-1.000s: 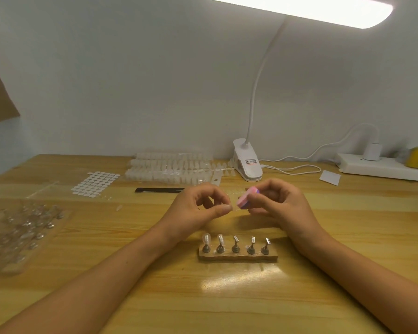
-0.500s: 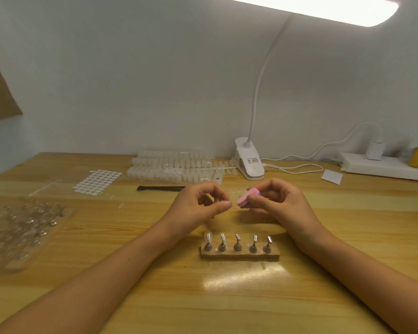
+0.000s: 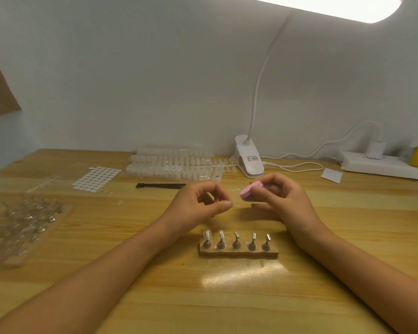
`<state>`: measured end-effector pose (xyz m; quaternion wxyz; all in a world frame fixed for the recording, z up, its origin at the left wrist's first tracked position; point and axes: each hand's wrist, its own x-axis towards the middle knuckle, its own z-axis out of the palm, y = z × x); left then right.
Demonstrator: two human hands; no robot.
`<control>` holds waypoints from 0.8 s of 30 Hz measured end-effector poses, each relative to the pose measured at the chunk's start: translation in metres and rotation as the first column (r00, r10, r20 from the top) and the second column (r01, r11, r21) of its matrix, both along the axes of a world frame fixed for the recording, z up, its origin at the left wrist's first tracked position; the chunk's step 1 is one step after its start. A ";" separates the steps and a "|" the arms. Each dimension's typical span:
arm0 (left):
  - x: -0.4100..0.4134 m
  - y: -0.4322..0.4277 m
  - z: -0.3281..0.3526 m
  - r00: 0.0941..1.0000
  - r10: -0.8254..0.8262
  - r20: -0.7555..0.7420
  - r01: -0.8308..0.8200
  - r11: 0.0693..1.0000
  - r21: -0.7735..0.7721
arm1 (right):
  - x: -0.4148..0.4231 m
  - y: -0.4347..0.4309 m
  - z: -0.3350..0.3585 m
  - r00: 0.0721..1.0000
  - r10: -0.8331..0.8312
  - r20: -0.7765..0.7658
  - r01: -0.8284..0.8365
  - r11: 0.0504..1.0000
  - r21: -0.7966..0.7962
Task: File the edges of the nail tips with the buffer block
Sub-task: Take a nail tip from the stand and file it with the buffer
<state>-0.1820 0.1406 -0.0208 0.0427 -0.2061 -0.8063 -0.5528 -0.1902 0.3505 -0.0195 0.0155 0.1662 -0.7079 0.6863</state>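
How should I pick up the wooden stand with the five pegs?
Probably by its short ends, coming in low from both sides: the wooden stand is a long low block, and upright pegs line its top, blocking a grasp from above.

No word, brand or number can be read anywhere in the view. One small printed label (image 3: 252, 158) is seen on the white clip base (image 3: 242, 147) of the desk lamp (image 3: 258, 89), which is set at about one o'clock on the wooden table (image 3: 323, 237), close to the wall (image 3: 155, 68). A dark line of print is made out along the label's top edge, with a short red mark below it at nine o'clock, but the characters are too small and blurred to be deciphered.
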 end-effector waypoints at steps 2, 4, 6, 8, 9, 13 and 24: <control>0.000 0.000 0.000 1.000 0.005 0.006 -0.006 1.000 0.013 | 0.000 0.000 0.002 0.999 0.023 0.045 -0.023 1.000 -0.003; 0.000 -0.001 0.001 1.000 -0.001 0.006 0.001 1.000 0.017 | 0.002 -0.005 -0.001 0.989 0.141 0.042 -0.146 0.976 0.164; 0.000 -0.001 0.001 1.000 -0.013 0.005 0.013 1.000 0.011 | 0.002 -0.006 0.000 0.992 0.124 0.018 -0.126 0.978 0.167; 0.001 0.000 0.001 1.000 -0.014 -0.008 0.014 1.000 -0.004 | -0.003 0.002 0.000 0.998 0.031 0.049 -0.033 0.999 0.033; 0.001 0.000 0.001 1.000 -0.010 -0.013 0.010 1.000 -0.003 | -0.002 0.002 0.002 0.997 0.031 0.068 -0.032 0.999 0.018; 0.001 0.000 0.002 1.000 -0.003 -0.029 0.003 1.000 -0.002 | 0.002 -0.006 0.000 0.986 0.163 0.028 -0.164 0.952 0.257; 0.002 0.001 0.002 0.998 -0.041 -0.049 0.037 0.997 -0.074 | -0.001 0.000 0.001 1.000 0.024 0.012 -0.025 0.994 0.110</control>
